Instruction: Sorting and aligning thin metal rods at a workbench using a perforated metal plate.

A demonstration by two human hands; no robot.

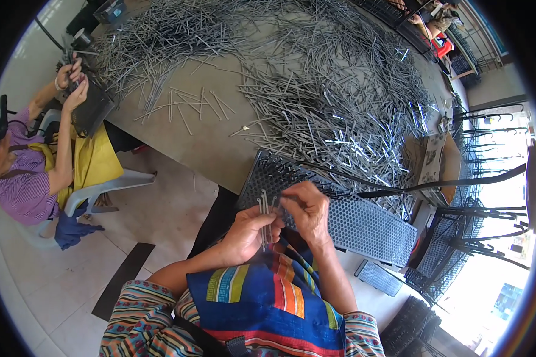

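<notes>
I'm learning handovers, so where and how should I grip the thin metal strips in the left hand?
I'd probably pinch the thin metal strips by their exposed upper ends, coming from the far side: those ends stick out beyond the left hand, which grips them lower down, while the right hand crowds them from the right.

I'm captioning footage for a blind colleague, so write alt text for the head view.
A person's left hand holds a few thin grey rods, the right hand close beside them with its fingers bent. Beyond, loose heaps of similar rods cover much of a table, and a co-worker sits at the left.
</notes>
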